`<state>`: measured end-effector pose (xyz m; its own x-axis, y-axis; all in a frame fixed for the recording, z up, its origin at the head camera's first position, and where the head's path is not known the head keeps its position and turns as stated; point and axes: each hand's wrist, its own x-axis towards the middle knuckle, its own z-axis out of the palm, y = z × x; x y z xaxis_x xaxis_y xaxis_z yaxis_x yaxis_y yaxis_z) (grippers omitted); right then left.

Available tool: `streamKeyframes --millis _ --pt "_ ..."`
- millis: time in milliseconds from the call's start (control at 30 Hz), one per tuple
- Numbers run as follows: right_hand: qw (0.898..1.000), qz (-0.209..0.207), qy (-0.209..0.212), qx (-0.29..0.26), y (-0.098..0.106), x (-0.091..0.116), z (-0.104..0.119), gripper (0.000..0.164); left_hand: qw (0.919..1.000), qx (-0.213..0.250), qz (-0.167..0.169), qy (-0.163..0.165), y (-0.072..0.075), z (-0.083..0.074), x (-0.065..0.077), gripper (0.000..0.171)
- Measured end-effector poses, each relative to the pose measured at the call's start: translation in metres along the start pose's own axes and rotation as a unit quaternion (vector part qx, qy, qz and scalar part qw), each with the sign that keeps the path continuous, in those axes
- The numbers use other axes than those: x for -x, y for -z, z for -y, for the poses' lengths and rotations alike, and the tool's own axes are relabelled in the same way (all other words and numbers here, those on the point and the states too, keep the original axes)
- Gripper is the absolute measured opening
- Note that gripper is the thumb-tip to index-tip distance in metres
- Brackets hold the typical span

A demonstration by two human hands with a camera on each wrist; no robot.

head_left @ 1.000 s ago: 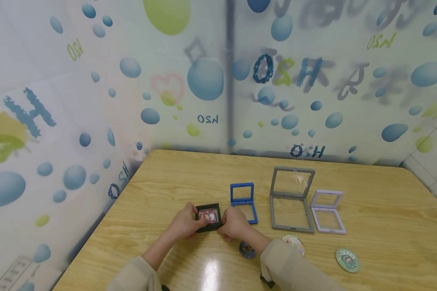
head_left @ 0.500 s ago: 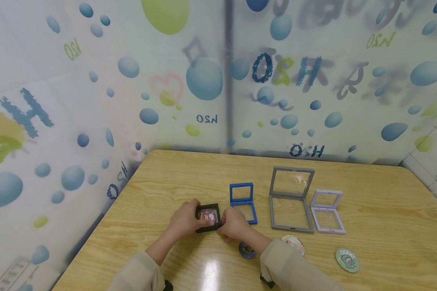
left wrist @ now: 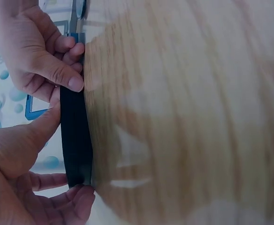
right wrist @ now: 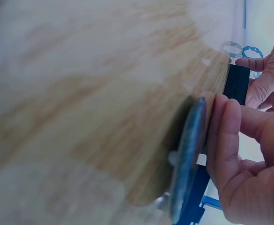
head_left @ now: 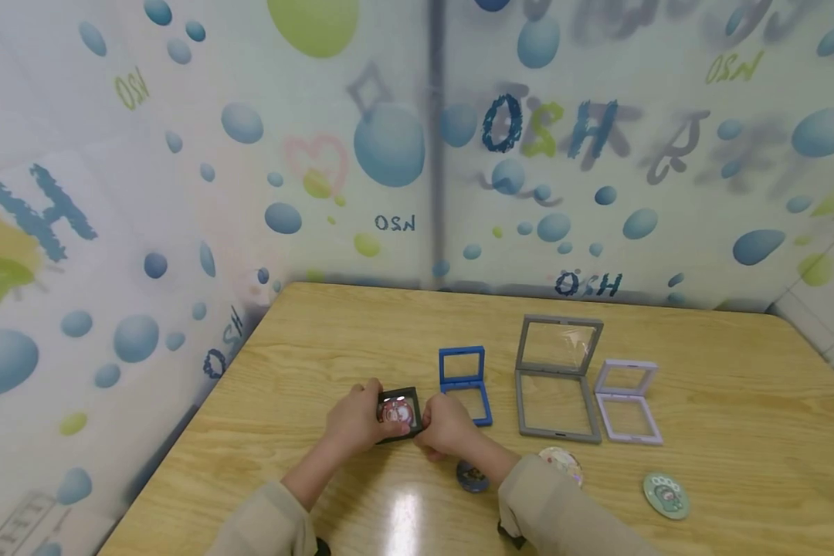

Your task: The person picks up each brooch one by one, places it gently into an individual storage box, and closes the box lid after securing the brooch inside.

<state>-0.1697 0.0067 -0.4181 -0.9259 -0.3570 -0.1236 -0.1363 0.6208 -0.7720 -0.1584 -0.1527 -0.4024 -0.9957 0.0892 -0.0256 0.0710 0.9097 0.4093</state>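
Note:
A small black display frame (head_left: 415, 402) is between both hands at the table's left-centre, with a red round badge (head_left: 398, 409) showing inside it. My left hand (head_left: 353, 418) grips the frame's left side, thumb lying across its front. At the lower right corner, my right hand (head_left: 448, 426) pinches the edge with curled fingers. From the left wrist, the black frame (left wrist: 76, 136) appears edge-on, the right thumb pressing its side. A dark round badge (head_left: 472, 476) lies just below the right hand; the right wrist view shows this badge (right wrist: 188, 161) edge-on and close.
Three frames stand unfolded to the right: blue (head_left: 487, 403), grey (head_left: 557, 374) and lilac (head_left: 628, 397). A floral badge (head_left: 561, 463), partly behind the right sleeve, and a green paw-print badge (head_left: 666, 496) lie in front of them. A printed curtain (head_left: 403, 154) hangs behind the wooden table (head_left: 361, 332).
The left hand has shifted slightly right along the black frame, its thumb reaching further across the front. The frame has tilted a little. The right hand keeps its hold.

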Motion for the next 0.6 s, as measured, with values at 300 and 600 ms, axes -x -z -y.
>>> streamKeyframes --millis 300,600 --pt "1.000 -0.002 0.009 0.005 0.0003 0.0015 0.0007 0.028 0.9999 -0.013 -0.002 0.001 0.0017 -0.0024 0.0010 0.061" --pt "1.000 0.002 0.016 0.003 0.0034 0.0050 0.0008 0.027 0.9998 -0.019 -0.002 -0.001 0.0006 -0.0008 0.0005 0.061"
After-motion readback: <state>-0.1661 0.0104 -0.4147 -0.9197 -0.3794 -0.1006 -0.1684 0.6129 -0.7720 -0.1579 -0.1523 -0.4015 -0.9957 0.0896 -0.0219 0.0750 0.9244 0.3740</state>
